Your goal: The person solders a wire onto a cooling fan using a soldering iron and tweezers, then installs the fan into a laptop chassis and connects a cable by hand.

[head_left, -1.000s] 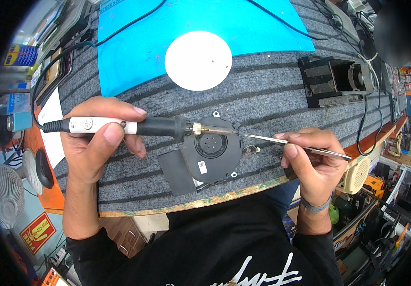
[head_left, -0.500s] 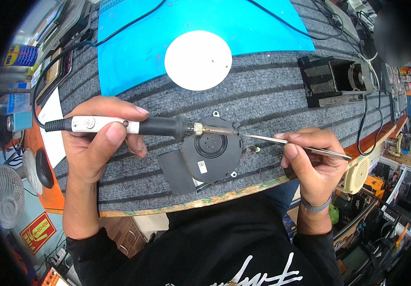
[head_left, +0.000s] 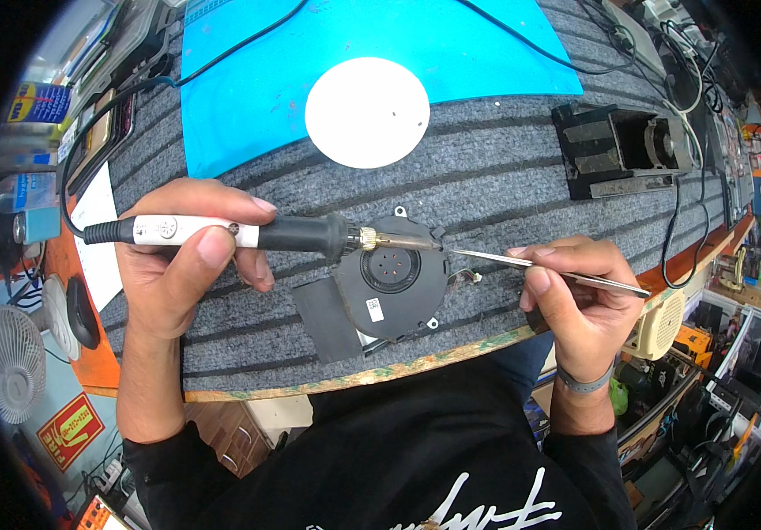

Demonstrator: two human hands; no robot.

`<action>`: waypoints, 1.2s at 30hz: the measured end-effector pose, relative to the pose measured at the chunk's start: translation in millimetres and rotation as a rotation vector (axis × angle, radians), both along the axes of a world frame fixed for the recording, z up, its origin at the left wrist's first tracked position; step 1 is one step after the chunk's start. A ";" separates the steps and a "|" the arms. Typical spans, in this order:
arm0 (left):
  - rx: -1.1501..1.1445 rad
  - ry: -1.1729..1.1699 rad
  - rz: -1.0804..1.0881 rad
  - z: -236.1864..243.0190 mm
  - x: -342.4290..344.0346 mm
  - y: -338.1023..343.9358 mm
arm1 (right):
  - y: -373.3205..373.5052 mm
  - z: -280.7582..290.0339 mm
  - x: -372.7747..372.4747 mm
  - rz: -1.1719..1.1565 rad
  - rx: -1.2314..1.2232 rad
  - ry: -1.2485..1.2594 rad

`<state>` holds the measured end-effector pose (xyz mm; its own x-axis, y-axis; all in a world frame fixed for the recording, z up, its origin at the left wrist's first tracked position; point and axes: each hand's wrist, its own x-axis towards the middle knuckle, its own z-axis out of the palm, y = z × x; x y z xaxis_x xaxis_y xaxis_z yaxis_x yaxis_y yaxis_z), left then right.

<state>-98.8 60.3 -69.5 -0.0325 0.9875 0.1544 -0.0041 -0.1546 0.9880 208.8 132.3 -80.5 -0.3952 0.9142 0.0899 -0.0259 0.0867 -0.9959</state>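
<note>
My left hand (head_left: 191, 256) is closed round the white and black handle of a soldering iron (head_left: 301, 236), which points to the right. My right hand (head_left: 583, 296) pinches a pair of thin metal tweezers (head_left: 566, 273), aimed left, their points close to the iron's tip. Whether the two tips touch is too small to tell. Below them, on the ribbed grey mat, lies a flat black cooling fan (head_left: 391, 305) with a round hub. A small wire lead with a white connector (head_left: 476, 277) sticks out at the fan's right side. The iron's barrel hides part of the fan.
A white disc (head_left: 367, 113) with small dark specks rests partly on a blue mat (head_left: 239, 115). A black stand (head_left: 623, 150) sits at the right on the grey mat (head_left: 495, 194). The iron's cable (head_left: 67, 177) loops up at the left. The wooden table edge (head_left: 327, 382) runs close in front of me.
</note>
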 end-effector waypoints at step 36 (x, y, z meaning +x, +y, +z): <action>0.143 0.275 0.291 71.6 39.6 10.8 | 5.1 110.5 -9.3 0.092 1.088 -0.766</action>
